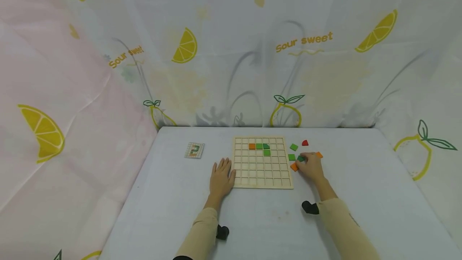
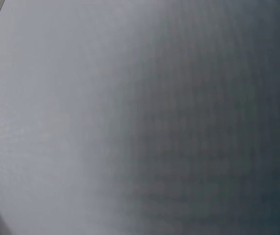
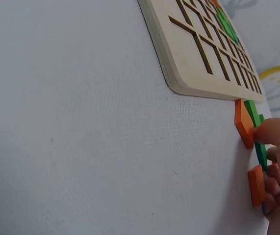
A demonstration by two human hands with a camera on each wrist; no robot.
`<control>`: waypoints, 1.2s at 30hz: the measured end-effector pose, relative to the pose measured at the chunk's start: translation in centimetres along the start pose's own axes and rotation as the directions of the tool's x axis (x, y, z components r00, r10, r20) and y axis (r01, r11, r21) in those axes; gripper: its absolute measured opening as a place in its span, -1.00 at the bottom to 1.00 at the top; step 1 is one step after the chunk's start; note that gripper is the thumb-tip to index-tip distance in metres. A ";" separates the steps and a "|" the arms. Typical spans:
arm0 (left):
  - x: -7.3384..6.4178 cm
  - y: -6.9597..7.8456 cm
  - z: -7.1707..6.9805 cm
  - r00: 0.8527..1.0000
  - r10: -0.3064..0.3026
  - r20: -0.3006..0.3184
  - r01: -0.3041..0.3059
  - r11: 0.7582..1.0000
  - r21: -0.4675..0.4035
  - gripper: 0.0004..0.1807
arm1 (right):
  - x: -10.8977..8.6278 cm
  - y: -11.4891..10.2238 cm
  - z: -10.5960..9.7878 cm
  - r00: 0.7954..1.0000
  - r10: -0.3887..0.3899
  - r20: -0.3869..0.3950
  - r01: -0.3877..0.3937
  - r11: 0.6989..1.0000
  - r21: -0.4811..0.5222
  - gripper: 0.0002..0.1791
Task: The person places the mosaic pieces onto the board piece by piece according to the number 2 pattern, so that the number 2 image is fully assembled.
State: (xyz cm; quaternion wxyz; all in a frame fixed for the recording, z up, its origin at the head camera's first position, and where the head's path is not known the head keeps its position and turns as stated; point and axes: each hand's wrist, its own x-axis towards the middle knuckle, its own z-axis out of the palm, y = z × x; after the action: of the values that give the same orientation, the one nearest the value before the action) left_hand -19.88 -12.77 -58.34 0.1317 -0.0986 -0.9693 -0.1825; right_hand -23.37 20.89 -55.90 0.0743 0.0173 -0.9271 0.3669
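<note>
My left hand (image 1: 221, 179) lies flat with fingers straight, its thumb at the left edge of a wooden grid board (image 1: 262, 173). Two green squares, an orange square (image 1: 252, 146) and a dark green quarter-round tile (image 1: 266, 146) sit in the board's upper cells. To the right of the board, my right hand (image 1: 312, 167) pinches a dark green tile (image 1: 300, 158) between thumb and fingers. Close to those fingers lie an orange tile (image 3: 244, 125) and another orange tile (image 3: 257, 186). The left wrist view shows only blurred white surface.
Two loose green squares (image 1: 291, 157) and a red quarter-round tile (image 1: 305, 143) lie right of the board. A small pattern card (image 1: 194, 150) rests to the left on the white table (image 1: 162, 212). A lemon-printed cloth (image 1: 231, 83) hangs behind the table.
</note>
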 end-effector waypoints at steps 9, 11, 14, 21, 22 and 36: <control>0.0 0.1 0.1 1.000 0.012 -0.014 -0.012 1.000 0.003 -0.50 | -0.1 -1.1 0.0 0.998 0.064 -0.028 -0.065 0.997 -0.046 -0.63; 0.0 0.0 0.2 1.000 0.009 -0.011 -0.009 1.000 -0.002 -0.50 | -0.1 -1.2 0.0 0.996 0.082 -0.026 -0.084 0.993 -0.077 -0.61; 0.1 0.1 0.2 1.000 0.006 -0.001 -0.006 1.000 -0.007 -0.50 | -0.2 -1.4 -0.1 0.994 0.105 -0.020 -0.106 0.986 -0.125 -0.59; 0.1 0.1 0.2 1.000 0.008 -0.004 -0.008 1.000 -0.005 -0.50 | -0.1 -1.1 -0.6 0.997 0.057 0.055 -0.052 0.994 -0.095 -0.63; 0.1 0.1 0.2 1.000 0.009 -0.005 -0.009 1.000 -0.005 -0.50 | -0.1 -1.0 -0.7 0.997 0.036 0.065 -0.031 0.996 -0.083 -0.63; 0.1 0.1 0.1 1.000 0.011 -0.007 -0.011 1.000 -0.004 -0.50 | -0.4 0.0 -1.3 0.999 0.003 0.034 -0.002 0.999 -0.051 -0.63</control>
State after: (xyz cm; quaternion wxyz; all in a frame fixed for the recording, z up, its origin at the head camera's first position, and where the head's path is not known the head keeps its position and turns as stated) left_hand -19.92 -12.68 -58.37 0.1361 -0.1034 -0.9679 -0.1841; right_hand -22.82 21.80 -55.02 0.0583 0.0205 -0.9373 0.3429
